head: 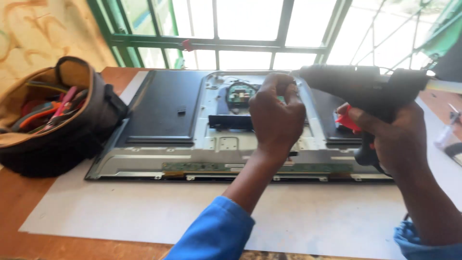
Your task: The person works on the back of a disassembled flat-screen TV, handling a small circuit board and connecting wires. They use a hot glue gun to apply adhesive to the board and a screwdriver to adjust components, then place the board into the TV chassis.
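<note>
Nearest the camera, two blue sleeves [216,233] lead up to the hands above a white sheet [120,212] spread over the brown wooden table [19,202]. On that sheet lies the landmark, an opened flat television panel [192,144] face down: a bare grey metal back plate with stamped holes, dark plastic covers at either side, a thin strip board along its near edge and a small green circuit board [240,94] towards its far edge.

The right hand [397,139] is wrapped round the grip of a black glue gun with a red trigger [361,89], held above the panel's right end with the nozzle pointing left. The left hand [276,118] is curled narrow over the panel's middle, fingertips pinched by the nozzle just right of the green board; what they pinch I cannot tell.

Left of the panel sits an open dark tool bag [57,120] holding red and orange handled tools. Beyond the panel's far edge stands a green-framed window [216,43].
</note>
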